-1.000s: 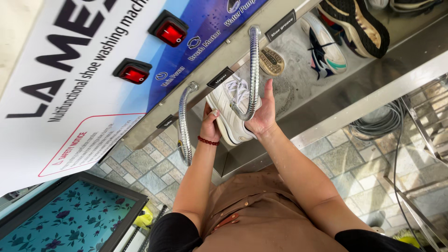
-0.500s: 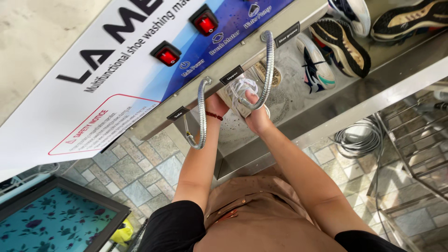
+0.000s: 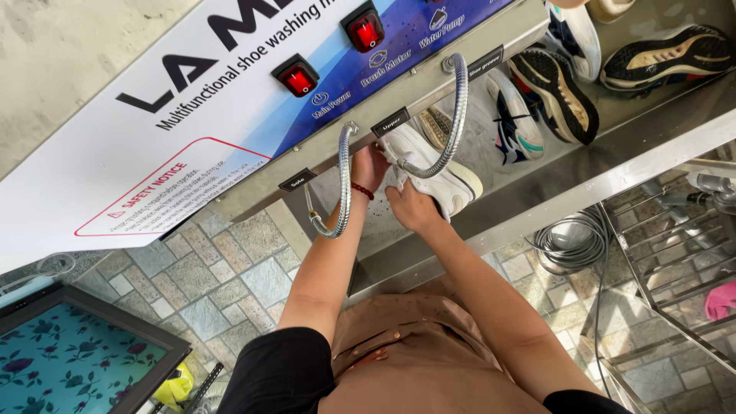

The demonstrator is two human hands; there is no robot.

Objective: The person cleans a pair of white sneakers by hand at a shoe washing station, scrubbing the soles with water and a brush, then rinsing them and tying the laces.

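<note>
A: Your left hand [image 3: 370, 165]?
B: Fingers curled on the white shoe's [image 3: 429, 170] heel end, steadying it.
A: Right hand [image 3: 412, 208]?
B: Wrapped on the shoe's near side, propping it under the hose [image 3: 452, 115].
A: Other shoes [image 3: 552, 92]?
B: Right of the white shoe, resting in the trough.

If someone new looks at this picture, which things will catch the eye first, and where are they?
First come the two glowing red switches on the blue and white panel at the top. Just below, the left hand and right hand hold a white shoe in the steel trough, between two bendy metal hoses. More shoes lie to the right in that trough.
</note>
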